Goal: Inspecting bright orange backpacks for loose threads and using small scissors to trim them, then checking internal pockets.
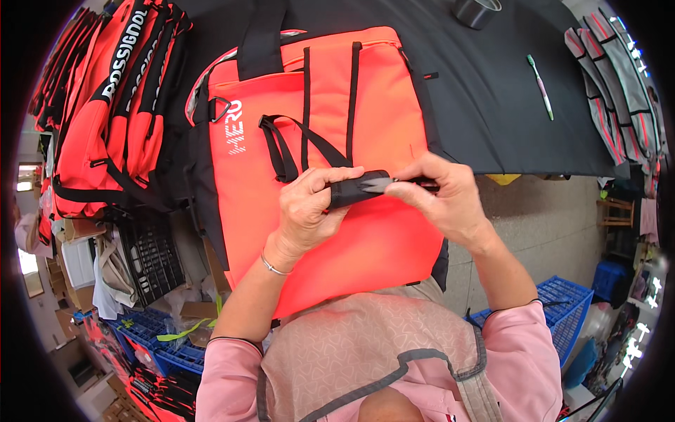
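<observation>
Over the coral fabric bag [274,211], the left hand [306,207] clasps a black fabric strap [344,194] and the right hand [450,202] pinches pointed silver snips [377,184] at it, apparently trimming, the next snip needing it steady

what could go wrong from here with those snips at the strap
The snips in the right hand lie against the black strap, so a slip might nick its fabric.

The left hand grips that strap close to the blades; a finger could get caught.

The red-orange bag overhangs the table, so it might slide.
</observation>
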A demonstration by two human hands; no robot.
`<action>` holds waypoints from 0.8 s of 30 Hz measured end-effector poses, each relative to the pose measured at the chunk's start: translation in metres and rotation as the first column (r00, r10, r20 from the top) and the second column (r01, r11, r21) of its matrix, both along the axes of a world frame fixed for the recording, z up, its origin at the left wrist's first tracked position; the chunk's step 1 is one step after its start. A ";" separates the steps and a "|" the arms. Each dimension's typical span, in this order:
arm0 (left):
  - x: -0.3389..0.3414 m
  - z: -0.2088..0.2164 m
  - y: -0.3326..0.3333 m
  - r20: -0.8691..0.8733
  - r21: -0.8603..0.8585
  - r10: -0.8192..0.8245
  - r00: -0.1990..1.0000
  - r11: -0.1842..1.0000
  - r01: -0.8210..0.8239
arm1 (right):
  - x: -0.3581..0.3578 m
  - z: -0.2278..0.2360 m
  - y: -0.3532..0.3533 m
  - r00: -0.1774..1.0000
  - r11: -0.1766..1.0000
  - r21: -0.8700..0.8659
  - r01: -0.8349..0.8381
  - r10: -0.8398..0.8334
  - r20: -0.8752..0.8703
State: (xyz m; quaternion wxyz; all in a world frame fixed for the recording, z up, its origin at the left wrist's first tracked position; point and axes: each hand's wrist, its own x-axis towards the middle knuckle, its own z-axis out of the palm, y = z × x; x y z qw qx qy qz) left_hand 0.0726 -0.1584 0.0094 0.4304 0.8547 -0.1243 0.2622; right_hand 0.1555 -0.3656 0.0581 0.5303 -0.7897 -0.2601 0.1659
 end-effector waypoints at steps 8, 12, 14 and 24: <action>-0.003 -0.002 -0.001 -0.016 -0.007 0.009 1.000 1.000 -0.009 | 0.000 0.007 0.000 0.999 1.000 0.015 -0.003 0.002 0.037; -0.013 -0.007 -0.001 -0.062 -0.009 -0.022 0.998 1.000 0.021 | 0.000 -0.003 -0.007 0.996 0.994 -0.082 -0.073 0.078 0.051; -0.025 -0.002 -0.004 -0.032 0.012 -0.023 0.999 1.000 0.023 | 0.000 0.001 -0.014 0.998 0.998 -0.034 0.053 -0.054 -0.032; -0.126 0.017 -0.007 -0.386 0.161 -0.349 0.854 0.886 0.434 | -0.025 -0.013 -0.034 0.925 0.988 0.025 0.150 -0.132 -0.356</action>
